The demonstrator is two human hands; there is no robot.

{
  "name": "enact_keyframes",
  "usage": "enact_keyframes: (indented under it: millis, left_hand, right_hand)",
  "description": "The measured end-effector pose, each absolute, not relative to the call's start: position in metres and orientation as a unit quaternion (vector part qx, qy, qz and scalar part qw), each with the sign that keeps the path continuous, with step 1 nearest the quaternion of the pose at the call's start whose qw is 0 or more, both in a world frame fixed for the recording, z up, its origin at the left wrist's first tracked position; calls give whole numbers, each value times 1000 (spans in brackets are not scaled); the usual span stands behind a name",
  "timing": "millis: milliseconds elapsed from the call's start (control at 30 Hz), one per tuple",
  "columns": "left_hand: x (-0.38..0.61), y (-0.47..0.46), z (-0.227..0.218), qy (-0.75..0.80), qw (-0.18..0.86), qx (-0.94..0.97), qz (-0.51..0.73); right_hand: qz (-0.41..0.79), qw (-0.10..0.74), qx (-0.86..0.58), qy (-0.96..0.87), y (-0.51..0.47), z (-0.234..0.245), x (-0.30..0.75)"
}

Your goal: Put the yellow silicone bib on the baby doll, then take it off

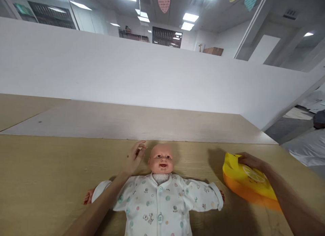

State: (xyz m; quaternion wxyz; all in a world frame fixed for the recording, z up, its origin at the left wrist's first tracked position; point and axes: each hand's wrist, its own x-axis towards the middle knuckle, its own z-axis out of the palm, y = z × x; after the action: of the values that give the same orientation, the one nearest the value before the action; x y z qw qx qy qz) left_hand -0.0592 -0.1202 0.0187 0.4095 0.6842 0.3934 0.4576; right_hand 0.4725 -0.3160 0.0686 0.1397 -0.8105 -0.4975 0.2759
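A baby doll (162, 195) lies face up on the wooden table, arms spread wide. It wears a white buttoned top printed with small animals and dots. Beside the doll's head, on its left in the view, is my left hand (134, 158); the fingers are loosely bent and apart, with nothing in them. My left forearm passes over the doll's sleeve. Off to the right, my right hand (251, 161) grips the upper edge of a yellow and orange baby bib (254, 181) with a lemon-slice face on it. The bib is held just above the table, its lower end partly behind my forearm.
A pale ledge (152, 122) runs along the table's far edge, below a white partition (142, 73) topped with glass. Paper hearts hang on the glass. Past the table's right end, a person in white clothing (307, 144) is partly in view.
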Motion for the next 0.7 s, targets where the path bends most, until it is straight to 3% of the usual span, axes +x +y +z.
enact_keyframes:
  millis: [100, 300, 500, 700]
  left_hand:
    - [-59, -118, 12, 395, 398, 694, 452]
    - [-58, -116, -4, 407, 348, 723, 436]
    - [-56, -120, -12, 410, 322, 743, 420]
    - [-56, -118, -18, 411, 312, 742, 428]
  right_hand:
    - [294, 107, -824, -473, -293, 55, 483]
    - [31, 5, -880, -475, -269, 38, 493]
    - [-167, 60, -911, -371, -260, 37, 483]
    - [-242, 149, -898, -335, -260, 29, 477]
